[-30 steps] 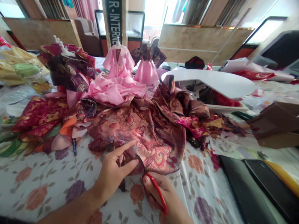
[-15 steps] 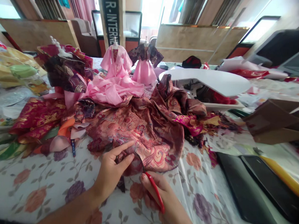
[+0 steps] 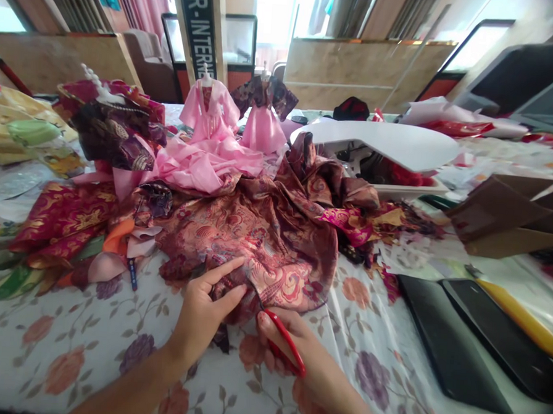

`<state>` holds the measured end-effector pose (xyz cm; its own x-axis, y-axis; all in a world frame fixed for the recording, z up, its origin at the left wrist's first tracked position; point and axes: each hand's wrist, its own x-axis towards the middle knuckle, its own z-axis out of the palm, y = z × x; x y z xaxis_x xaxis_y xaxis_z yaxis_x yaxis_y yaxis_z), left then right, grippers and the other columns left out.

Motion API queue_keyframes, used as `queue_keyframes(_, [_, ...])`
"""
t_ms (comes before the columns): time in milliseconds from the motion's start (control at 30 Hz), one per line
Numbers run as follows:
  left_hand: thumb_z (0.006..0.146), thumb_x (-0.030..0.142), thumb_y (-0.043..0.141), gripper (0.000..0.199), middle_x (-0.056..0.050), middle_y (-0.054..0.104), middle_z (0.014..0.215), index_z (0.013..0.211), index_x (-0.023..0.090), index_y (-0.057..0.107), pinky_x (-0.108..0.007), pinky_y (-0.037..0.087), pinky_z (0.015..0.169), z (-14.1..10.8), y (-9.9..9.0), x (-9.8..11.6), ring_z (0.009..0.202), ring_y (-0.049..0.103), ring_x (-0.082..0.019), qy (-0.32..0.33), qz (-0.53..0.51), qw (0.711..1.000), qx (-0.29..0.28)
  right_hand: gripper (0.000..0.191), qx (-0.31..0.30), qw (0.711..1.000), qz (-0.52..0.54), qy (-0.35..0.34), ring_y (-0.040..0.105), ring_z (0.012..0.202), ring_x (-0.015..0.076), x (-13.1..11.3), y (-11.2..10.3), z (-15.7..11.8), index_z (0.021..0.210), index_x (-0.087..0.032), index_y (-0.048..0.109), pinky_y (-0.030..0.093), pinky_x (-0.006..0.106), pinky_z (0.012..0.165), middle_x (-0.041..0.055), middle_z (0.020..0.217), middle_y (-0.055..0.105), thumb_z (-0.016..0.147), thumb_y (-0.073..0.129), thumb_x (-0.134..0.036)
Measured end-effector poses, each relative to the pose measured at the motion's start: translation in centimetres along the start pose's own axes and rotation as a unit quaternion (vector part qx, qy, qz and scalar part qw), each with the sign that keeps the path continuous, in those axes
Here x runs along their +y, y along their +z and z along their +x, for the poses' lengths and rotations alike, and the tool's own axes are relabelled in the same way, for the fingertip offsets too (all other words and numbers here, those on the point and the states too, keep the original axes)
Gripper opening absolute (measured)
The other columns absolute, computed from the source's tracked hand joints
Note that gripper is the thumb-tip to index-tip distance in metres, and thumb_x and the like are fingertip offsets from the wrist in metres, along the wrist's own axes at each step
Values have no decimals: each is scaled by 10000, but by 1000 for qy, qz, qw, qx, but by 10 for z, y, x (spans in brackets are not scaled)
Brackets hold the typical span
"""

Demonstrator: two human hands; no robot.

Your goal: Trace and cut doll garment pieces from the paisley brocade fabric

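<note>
My left hand [image 3: 205,308] lies spread on the paisley brocade [image 3: 264,256], pressing it just beside my right hand [image 3: 293,331], closed on red-handled scissors [image 3: 291,356] at the cloth's edge; how much is cut, I cannot tell.

Pink doll gown [image 3: 207,120] on stand; black folder [image 3: 445,342] on floral tablecloth [image 3: 61,338].

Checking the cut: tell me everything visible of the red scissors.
The scissors lie in the right hand: a slim, glossy red handle runs diagonally from the fingers up toward the cloth. A thin dark blade shows at its upper end, meeting the edge of the red paisley brocade. The remaining blade and finger loops are hidden by hand and cloth.
</note>
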<state>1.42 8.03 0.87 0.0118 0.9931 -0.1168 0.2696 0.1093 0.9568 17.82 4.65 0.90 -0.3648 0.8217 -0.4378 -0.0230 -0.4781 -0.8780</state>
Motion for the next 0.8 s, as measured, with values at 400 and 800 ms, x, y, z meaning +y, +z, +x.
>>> queue_keyframes(400, [783,299,639,439,23,673,798,1212,208,640,-203,469,697,0,-1,3,699,578,-109,-1,5,1000,-1,570,36,999,-17,-7,289,405,62,6,2,-1,500,-184,410,183,227,428,-51,420,398,750,583,-666])
queue_keyframes(800, [767,301,657,433,-8,717,1018,1191,211,651,-286,487,891,-3,1,4,940,648,-182,0,-24,1000,-1,567,29,996,72,35,347,395,53,14,18,6,637,-175,468,191,199,397,-22,498,508,723,551,-729])
